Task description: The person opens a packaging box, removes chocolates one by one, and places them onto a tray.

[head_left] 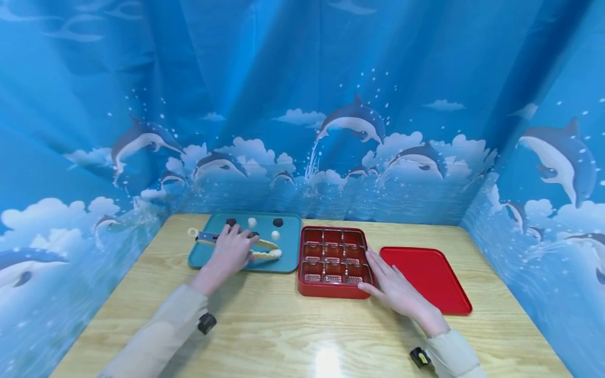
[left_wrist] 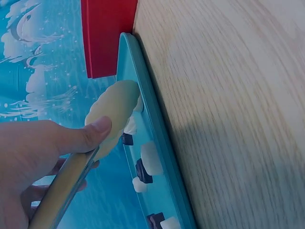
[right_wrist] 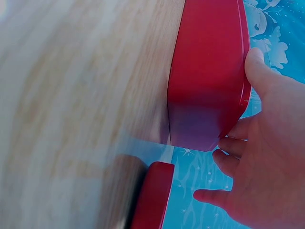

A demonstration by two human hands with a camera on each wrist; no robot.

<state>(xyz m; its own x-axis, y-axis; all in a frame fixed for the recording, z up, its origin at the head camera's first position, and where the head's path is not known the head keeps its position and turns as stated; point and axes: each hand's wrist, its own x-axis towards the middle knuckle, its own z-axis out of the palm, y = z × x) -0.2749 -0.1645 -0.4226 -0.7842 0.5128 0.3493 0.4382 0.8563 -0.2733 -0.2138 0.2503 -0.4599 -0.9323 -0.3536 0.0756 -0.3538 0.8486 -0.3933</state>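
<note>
My left hand [head_left: 232, 247] holds a pair of tongs [head_left: 206, 237] with cream scalloped tips over the teal tray [head_left: 200, 256]. In the head view a white piece [head_left: 276, 253] shows at the ends of the tips. The left wrist view has the thumb pressed on the tongs [left_wrist: 116, 102] from above. On the right, the other hand [head_left: 394, 289] rests against the right side of a red box [head_left: 331, 291] with a divided clear insert. Its fingers lie fairly straight along the side, the thumb at the near corner of the rim.
Several dark and white chocolate-like pieces, such as a dark one [head_left: 278, 222] and a white one [head_left: 252, 222], lie spaced out on the tray. A flat red lid [head_left: 427, 278] lies right of the box. A dolphin-print curtain [head_left: 302, 105] hangs behind the wooden table [head_left: 264, 336].
</note>
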